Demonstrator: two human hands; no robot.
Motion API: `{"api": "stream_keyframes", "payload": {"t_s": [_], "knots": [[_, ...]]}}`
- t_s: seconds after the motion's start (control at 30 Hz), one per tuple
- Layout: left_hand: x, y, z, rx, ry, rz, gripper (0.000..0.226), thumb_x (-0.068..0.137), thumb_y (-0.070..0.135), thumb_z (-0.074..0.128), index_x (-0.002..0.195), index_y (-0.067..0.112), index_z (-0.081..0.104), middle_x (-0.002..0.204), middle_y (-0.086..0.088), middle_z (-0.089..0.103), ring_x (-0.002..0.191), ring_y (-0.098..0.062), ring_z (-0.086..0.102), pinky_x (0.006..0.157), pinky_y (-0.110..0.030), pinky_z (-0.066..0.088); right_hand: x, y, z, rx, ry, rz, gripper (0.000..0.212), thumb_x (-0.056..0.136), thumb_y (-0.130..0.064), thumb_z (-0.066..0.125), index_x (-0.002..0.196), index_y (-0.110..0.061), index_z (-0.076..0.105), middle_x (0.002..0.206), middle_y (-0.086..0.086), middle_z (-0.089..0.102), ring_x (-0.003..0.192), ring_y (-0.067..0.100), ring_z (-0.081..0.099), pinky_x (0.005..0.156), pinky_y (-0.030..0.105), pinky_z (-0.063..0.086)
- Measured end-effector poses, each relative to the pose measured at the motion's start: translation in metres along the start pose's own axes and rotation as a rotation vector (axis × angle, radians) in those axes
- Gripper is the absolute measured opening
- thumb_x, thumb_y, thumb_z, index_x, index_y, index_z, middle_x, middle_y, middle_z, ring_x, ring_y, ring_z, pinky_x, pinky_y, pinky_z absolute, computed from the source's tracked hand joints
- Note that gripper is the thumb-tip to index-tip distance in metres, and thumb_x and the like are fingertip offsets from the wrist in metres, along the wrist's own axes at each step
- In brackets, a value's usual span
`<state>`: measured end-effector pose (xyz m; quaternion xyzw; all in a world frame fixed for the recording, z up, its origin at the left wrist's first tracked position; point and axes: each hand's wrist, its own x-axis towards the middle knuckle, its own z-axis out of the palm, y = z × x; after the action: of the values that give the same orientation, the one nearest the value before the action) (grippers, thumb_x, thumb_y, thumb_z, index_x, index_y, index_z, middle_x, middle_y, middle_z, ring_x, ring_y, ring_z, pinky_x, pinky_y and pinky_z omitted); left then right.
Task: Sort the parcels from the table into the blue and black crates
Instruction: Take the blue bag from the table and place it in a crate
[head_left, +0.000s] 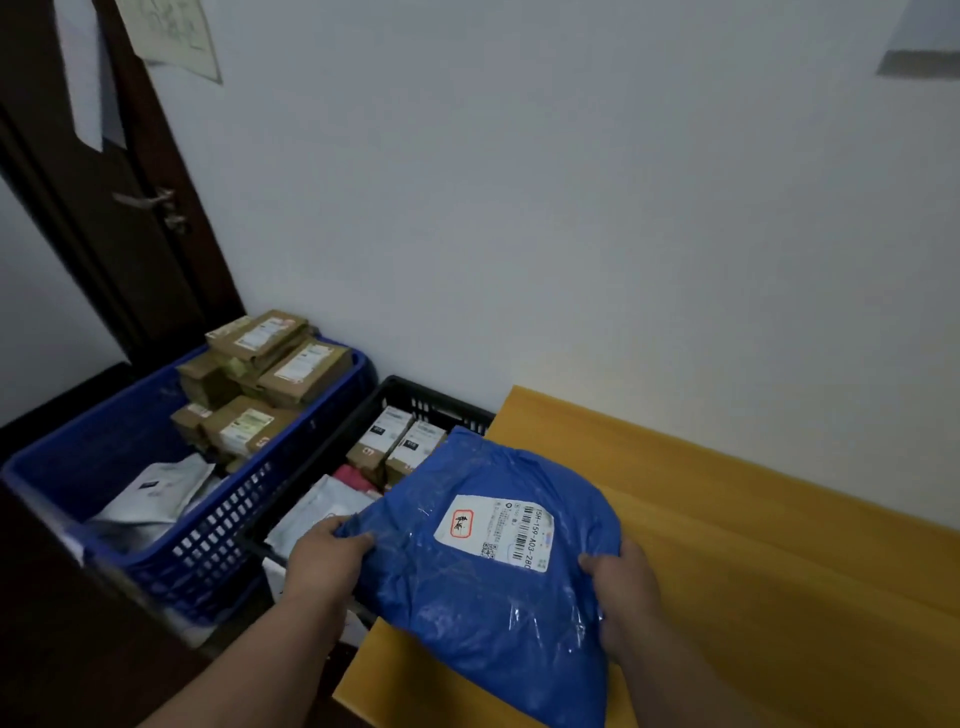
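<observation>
You've got the blue parcel (483, 551) in both hands, held over the left edge of the yellow table (753, 545), its far corner already hanging past the edge toward the black crate (415, 400) at your eleven o'clock. Your left hand (324, 558) pinches the near-left corner, thumb on top and fingers curled under the plastic; your right hand (623, 582) clamps the right edge the same way, at about three o'clock on the bag. The white label (493, 530) faces up, so read it now while it's square to you, because that looks like what decides which crate this one belongs in.

It's a soft poly bag and will likely sag in the middle, so keep both corners gripped and the bag taut as you swing it to ten o'clock. The blue crate (208, 545) sits beyond the black one and is stacked high with brown boxes (291, 364) at its far end; its near end holds white mailers (156, 493) and has more room. In the black crate, boxes stand at the back with flat mailers in front. Whichever you choose, lower it flat onto the mailers rather than dropping it against the boxes, and let go only once it rests
</observation>
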<state>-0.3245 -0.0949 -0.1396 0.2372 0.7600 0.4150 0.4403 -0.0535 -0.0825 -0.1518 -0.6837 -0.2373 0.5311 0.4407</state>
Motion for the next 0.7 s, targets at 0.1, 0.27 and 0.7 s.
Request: {"api": "stream_keyframes", "payload": {"t_s": [0.1, 0.27, 0.7], "knots": [[0.021, 0.002, -0.018, -0.018, 0.047, -0.012, 0.024, 0.09, 0.008, 0.063, 0.113, 0.012, 0.06, 0.107, -0.014, 0.064, 0.095, -0.034, 0.063, 0.091, -0.052, 0.052, 0.002, 0.0, 0.033, -0.01, -0.028, 0.014, 0.033, 0.089, 0.005, 0.05, 0.091, -0.027, 0.058, 0.092, 0.004, 0.068, 0.086, 0.031, 0.067, 0.081, 0.054, 0.057], [0.061, 0.007, -0.049, 0.009, 0.082, -0.025, 0.018, 0.09, 0.01, 0.063, 0.104, 0.019, 0.06, 0.098, -0.008, 0.064, 0.092, -0.029, 0.063, 0.085, -0.046, 0.054, 0.007, -0.009, 0.088, -0.094, -0.025, 0.021, 0.03, 0.089, 0.004, 0.051, 0.107, -0.019, 0.055, 0.099, 0.011, 0.066, 0.091, 0.036, 0.065, 0.084, 0.056, 0.056], [0.222, 0.02, -0.177, 0.419, 0.09, 0.019, 0.029, 0.092, 0.002, 0.049, 0.116, 0.005, 0.064, 0.108, -0.023, 0.066, 0.098, -0.04, 0.061, 0.09, -0.046, 0.051, -0.002, 0.047, 0.291, -0.101, -0.14, 0.218, 0.073, 0.065, 0.011, 0.065, 0.133, -0.007, 0.049, 0.111, 0.013, 0.065, 0.099, 0.034, 0.063, 0.088, 0.051, 0.055]]}}
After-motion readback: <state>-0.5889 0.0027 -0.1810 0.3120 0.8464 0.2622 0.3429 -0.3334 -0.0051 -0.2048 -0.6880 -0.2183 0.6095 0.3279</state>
